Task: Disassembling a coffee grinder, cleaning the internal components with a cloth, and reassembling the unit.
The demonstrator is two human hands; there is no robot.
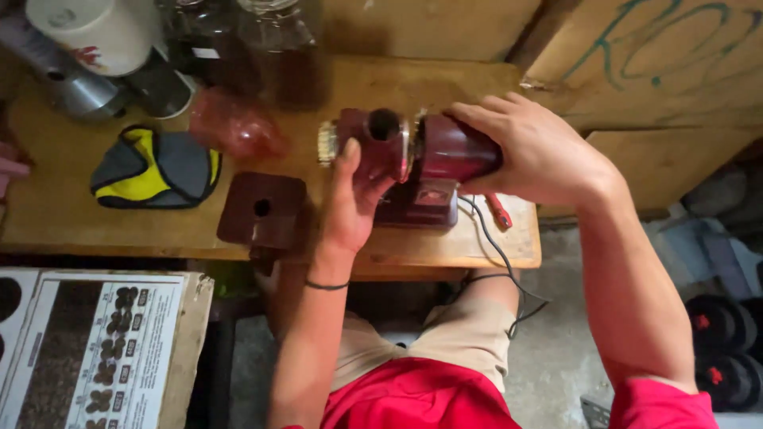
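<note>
Grinder: dark red grinder (421, 163) lies on its side near the front right of the wooden table (71, 214), round opening facing up, its base toward the table's front edge.
Left hand: left hand (354, 199) comes up from the near side of the grinder — thumb and fingers clasp the front section beside the round opening.
Right hand: right hand (528, 151) wraps over the grinder's rounded rear body from the right, fingers curled around it.
Cord: black cord (497, 254) runs from the grinder's base off the table edge, down past the person's knee.
Lid: square dark red lid (262, 210) with a centre hole lies left of the grinder, apart from it.
Pouch: grey and yellow pouch (155, 167) — further left of the grinder, beyond the lid.
Jars: dark glass jars (254, 48) stand behind the grinder, at the table's back.
Screwdriver: red handle (499, 211) lies just right of the grinder's base.
</note>
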